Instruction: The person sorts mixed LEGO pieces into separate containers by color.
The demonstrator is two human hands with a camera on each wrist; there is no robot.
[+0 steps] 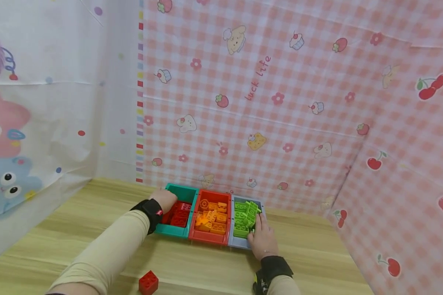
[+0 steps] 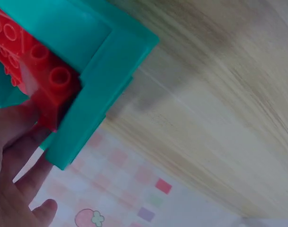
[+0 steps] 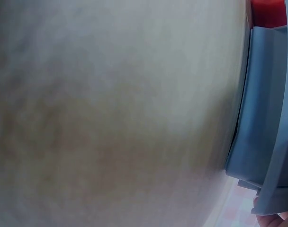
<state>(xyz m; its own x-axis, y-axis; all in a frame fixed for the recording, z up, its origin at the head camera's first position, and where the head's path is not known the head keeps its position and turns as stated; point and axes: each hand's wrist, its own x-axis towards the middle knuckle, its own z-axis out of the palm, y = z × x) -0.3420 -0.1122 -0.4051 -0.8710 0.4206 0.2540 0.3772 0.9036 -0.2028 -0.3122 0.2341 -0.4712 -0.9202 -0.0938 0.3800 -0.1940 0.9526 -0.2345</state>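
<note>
My left hand reaches over the left side of a teal bin holding several red bricks. In the left wrist view, its thumb and a finger pinch a tilted red brick beside the bin's wall, while other fingers lie at the rim. At the right end of the row, my right hand lies over the side of a grey-blue bin, fingertips beside lime-green bricks. In the right wrist view only parts of its fingers show beneath the bin's corner; its grip is hidden.
Between these bins stands a red bin with several orange bricks. A loose red brick lies on the wood-patterned table near the front. Pink checked cloth hangs behind and to the right; white patterned cloth hangs left.
</note>
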